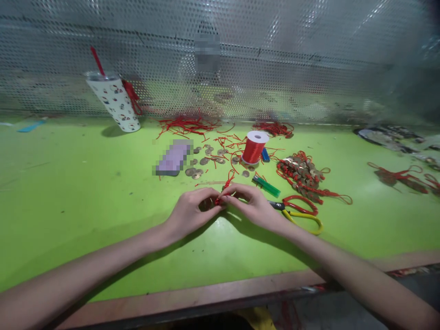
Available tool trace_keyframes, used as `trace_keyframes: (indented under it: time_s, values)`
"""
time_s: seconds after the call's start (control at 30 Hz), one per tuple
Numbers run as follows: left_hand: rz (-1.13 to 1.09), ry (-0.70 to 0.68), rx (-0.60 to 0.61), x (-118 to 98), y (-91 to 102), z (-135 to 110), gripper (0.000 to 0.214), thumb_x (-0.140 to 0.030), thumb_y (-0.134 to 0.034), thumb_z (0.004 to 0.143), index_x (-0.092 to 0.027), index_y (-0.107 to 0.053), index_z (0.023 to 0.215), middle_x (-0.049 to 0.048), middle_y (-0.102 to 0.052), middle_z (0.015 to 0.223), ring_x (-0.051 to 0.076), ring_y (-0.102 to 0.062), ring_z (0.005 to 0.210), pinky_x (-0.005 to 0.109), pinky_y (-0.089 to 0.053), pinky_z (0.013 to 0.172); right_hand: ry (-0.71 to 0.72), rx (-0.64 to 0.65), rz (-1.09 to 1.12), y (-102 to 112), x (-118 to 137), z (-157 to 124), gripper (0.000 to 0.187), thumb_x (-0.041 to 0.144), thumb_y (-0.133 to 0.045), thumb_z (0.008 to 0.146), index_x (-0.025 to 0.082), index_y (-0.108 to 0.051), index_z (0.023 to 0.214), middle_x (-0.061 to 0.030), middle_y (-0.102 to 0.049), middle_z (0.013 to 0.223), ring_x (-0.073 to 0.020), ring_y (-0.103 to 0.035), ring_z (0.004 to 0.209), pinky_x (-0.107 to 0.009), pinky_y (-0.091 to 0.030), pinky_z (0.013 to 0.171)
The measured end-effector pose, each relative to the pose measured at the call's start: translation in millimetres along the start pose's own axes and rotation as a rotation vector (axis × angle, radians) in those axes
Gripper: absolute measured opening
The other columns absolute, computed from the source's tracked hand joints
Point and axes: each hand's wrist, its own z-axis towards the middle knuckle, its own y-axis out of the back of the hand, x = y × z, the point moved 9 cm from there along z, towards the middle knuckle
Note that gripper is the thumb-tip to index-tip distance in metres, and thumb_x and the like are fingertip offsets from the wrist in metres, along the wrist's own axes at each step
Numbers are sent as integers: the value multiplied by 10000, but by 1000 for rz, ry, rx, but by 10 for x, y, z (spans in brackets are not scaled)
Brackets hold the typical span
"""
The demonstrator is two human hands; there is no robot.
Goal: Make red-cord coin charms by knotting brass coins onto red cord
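My left hand and my right hand meet at the middle of the green table, fingertips pinched together on a knotted red cord. Its looped end sticks up beyond the fingers; the part between the fingertips is mostly hidden. Just right of my right hand lie scissors with one red and one yellow handle, their blades partly behind the hand. A green lighter rests a little farther back. Loose round coins are scattered beyond my left hand.
Behind stand a red thread spool and a patterned tumbler with a straw. A purple phone lies left of the coins. Finished-looking coin strings are heaped at right, red cord scraps at the back, before a perforated metal screen.
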Motion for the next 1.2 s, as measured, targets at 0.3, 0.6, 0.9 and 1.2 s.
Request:
trace_keyframes:
  time_s: [0.3,0.6,0.9,1.2]
  values:
    - [-114,59,-107,5,89,-8,106,-218,-685,910,-172,-724,997,28,-756,864,146,-679,722,262,-541,663,-5,-96,-57,80,-22,-20,121,269,-629,973,177,-690,923,-41,-727,880,-170,-663,803,-313,-529,750]
    - [-70,-61,-160,-128,171,-12,131,-144,-643,911,-182,-746,984,27,-750,841,128,-634,676,241,-502,591,70,-128,-77,71,50,-51,91,255,-628,976,189,-675,935,-36,-715,879,-163,-665,781,-297,-548,721]
    - [-141,0,-127,-72,126,11,118,-223,-713,897,-132,-748,963,61,-765,826,149,-699,672,252,-571,618,131,-148,-59,91,112,-67,60,205,-628,977,187,-676,947,-27,-718,885,-151,-663,798,-269,-530,743]
    - [-103,-69,-133,-75,182,-10,85,-215,-741,881,-156,-761,940,45,-777,826,144,-708,674,241,-579,609,147,-140,-128,146,143,-84,86,215,-618,989,188,-672,927,-29,-715,880,-151,-643,776,-275,-500,727]
